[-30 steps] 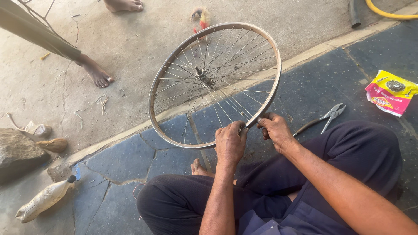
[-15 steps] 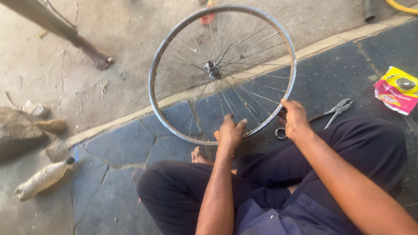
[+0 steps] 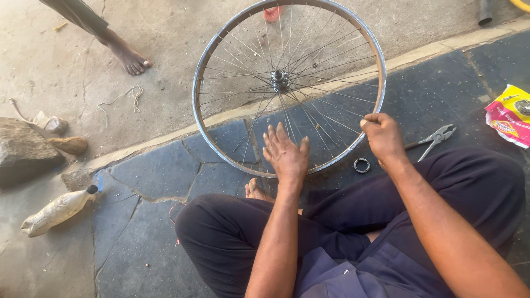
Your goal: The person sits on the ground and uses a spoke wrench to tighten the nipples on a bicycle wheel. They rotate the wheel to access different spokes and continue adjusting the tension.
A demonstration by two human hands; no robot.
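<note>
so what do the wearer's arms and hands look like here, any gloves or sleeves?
No gloves: left hand and right hand are bare, with no rings, watch or bands visible. Both forearms are uncovered right to the frame edge, so no sleeves show. Dark navy trousers cover the crossed legs.

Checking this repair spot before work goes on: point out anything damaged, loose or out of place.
The dark stone paving is cracked near the squashed plastic bottle. A small metal ring lies loose beside the bicycle wheel, and pliers lie on the ground. The wheel itself shows no visible damage.
</note>
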